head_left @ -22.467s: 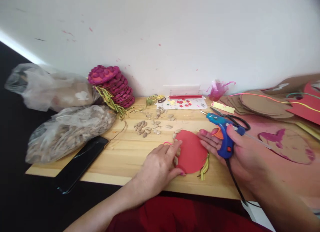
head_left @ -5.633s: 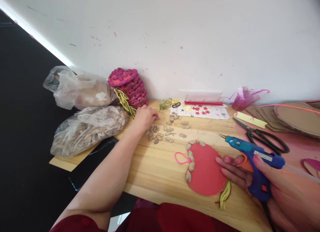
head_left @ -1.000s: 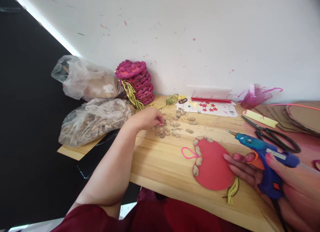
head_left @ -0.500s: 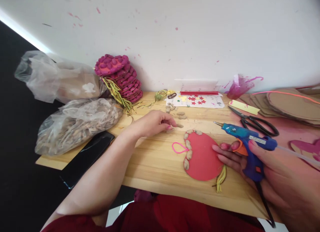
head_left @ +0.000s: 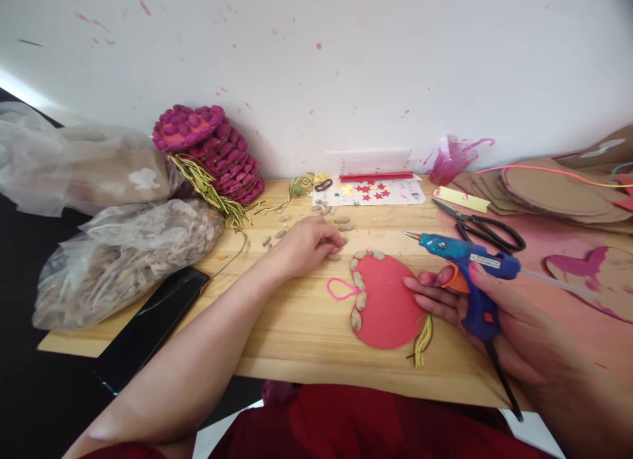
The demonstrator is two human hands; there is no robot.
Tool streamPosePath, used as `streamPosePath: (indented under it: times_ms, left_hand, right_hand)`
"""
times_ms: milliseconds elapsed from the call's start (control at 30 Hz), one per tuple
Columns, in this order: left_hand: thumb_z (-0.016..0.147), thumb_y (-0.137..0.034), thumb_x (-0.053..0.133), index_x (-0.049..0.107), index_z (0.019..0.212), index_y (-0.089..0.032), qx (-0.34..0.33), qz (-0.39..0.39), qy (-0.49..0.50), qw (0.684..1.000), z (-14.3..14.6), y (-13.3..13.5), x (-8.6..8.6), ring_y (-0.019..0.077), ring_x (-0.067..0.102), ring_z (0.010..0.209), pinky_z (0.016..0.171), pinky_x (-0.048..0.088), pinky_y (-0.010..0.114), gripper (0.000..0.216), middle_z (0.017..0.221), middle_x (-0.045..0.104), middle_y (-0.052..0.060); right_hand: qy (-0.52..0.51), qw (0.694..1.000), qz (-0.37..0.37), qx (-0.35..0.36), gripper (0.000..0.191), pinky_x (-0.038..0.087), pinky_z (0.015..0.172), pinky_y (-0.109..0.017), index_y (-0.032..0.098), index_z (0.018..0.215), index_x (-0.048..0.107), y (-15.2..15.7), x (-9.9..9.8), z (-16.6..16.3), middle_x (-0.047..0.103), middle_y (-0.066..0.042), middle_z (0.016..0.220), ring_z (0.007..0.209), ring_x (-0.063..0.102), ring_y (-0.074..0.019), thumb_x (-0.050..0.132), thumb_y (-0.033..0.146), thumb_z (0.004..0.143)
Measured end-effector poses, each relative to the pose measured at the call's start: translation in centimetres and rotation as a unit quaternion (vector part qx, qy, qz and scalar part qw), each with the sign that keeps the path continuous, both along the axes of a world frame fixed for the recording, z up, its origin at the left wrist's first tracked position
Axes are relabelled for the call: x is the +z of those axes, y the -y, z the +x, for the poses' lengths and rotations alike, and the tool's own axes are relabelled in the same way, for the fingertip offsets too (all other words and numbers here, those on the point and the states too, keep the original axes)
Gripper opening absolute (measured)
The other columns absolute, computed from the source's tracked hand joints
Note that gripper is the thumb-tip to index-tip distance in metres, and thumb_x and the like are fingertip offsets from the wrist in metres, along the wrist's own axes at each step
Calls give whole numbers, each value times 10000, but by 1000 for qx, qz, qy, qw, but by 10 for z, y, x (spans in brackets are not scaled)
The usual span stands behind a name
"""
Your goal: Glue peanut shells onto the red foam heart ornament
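Left hand (head_left: 304, 244) is shifting across the loose peanuts (head_left: 341, 219)

At far left a plastic bag of peanuts (head_left: 128, 261) is resting beside a black phone (head_left: 148, 330); behind, a stack of magenta peanut-covered pieces (head_left: 208, 152) is leaning near the wall. The left hand has just been moving rightward from the denser cluster; its fingers are curling, thumb near forefinger, at a peanut or two, though whether they are pinching one is not visible. Next, the red heart-shaped card (head_left: 390, 301) is lying flat on the table (head_left: 291, 334), pink loop leftward; its six edge peanuts are staying unchanged, so the work is seemingly pausing at picking, most of the rim being bare. The right hand (head_left: 512, 343) is gripping a hot glue gun (head_left: 448, 248), spare fingertips touching the card's right edge; scissors (head_left: 487, 233) are lying behind.
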State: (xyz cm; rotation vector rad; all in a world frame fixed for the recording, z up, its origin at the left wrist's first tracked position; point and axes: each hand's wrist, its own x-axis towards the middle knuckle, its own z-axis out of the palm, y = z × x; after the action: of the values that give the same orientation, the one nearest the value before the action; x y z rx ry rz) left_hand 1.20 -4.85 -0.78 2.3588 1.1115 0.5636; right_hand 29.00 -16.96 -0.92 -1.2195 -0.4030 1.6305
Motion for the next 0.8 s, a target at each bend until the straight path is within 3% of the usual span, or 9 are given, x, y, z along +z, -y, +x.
streamPosePath:
  times_ms: [167,367,467,800]
  left_hand:
    - [883,-190,649,740,789,-177,38,65,10,997,-7,-3,7,183,616,768,734,446,306,132,759,695,38]
    - [861,-145,663,749,913,-232,-26,67,-65,995,-13,2,14,227,628,917,884,400,394,132,891,742,26]
    - [843,-194,711,747,856,-233,-31,69,-92,993,-11,5,13,244,608,946,928,357,439,54,880,737,23]
    - [850,-181,702,754,789,-245,-46,119,-138,982,-7,4,7,219,599,833,822,316,397,102,762,722,3]
  right_hand:
    - [-6,1000,14,15,248,585,968,-464,173,822,757,1,1,0,803,-167,1026,1144,682,-387,645,385,887]
    - [-16,999,27,38,296,589,966,-427,188,838,757,0,0,2,801,-155,1054,1135,695,-349,570,397,935]
    - [-17,999,27,35,307,593,959,-414,189,823,754,1,1,1,806,-149,1034,1116,707,-338,561,397,941]
    - [-24,998,24,45,314,597,946,-385,188,846,746,-1,2,0,810,-136,1031,1092,723,-308,522,372,965]
